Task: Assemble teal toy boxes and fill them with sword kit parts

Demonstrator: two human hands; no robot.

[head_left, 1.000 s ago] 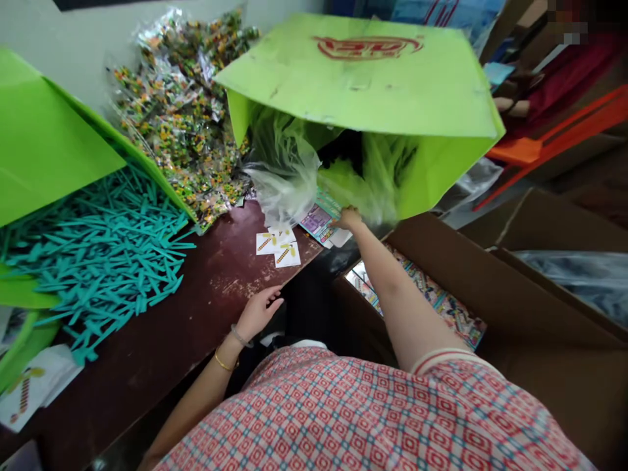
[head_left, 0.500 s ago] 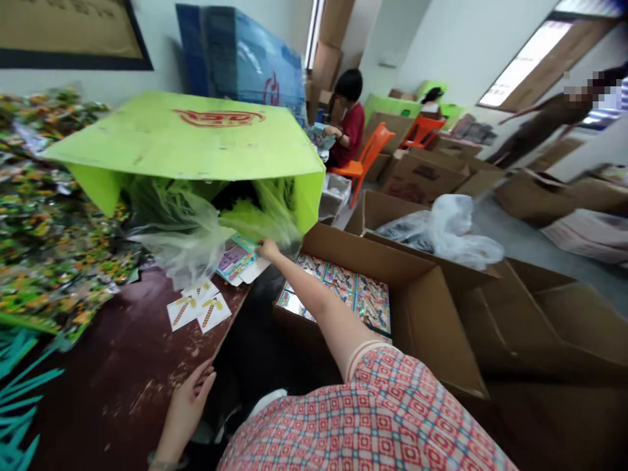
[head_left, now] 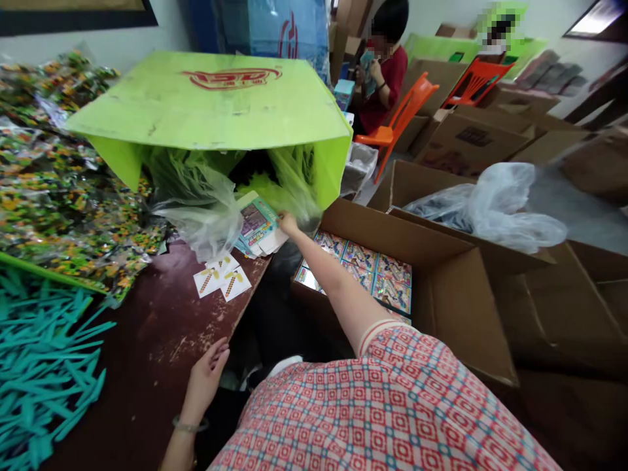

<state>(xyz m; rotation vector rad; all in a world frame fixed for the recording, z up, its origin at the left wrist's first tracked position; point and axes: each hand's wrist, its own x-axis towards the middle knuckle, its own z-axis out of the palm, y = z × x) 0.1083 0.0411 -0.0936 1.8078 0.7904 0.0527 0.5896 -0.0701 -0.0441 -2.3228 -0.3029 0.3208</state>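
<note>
My right hand [head_left: 288, 224] reaches to the mouth of a lime-green box [head_left: 230, 108]. Its fingers are closed on the edge of a flattened printed carton [head_left: 259, 221], teal and purple with white flaps, which lies on more of the same. Clear plastic bagging [head_left: 206, 209] spills from the green box beside the cartons. By the table's near edge, my left hand [head_left: 210, 366] is empty, its fingers loosely bent and a little apart. White cards [head_left: 230, 278] with a yellow and orange print lie on the brown table [head_left: 147, 366] between my hands.
Teal plastic sticks [head_left: 49, 366] and a heap of small filled bags [head_left: 73, 183] cover the left side. Right of me, a cardboard box [head_left: 456, 294] holds printed boxes [head_left: 360, 258]. Plastic wrap [head_left: 510, 206] lies beyond. A person [head_left: 387, 72] sits near an orange chair [head_left: 402, 118].
The view has shifted, bringing more teal sticks into sight. My right hand stays at the flattened carton, and my left hand stays near the table edge. The seated person's hands have risen.
</note>
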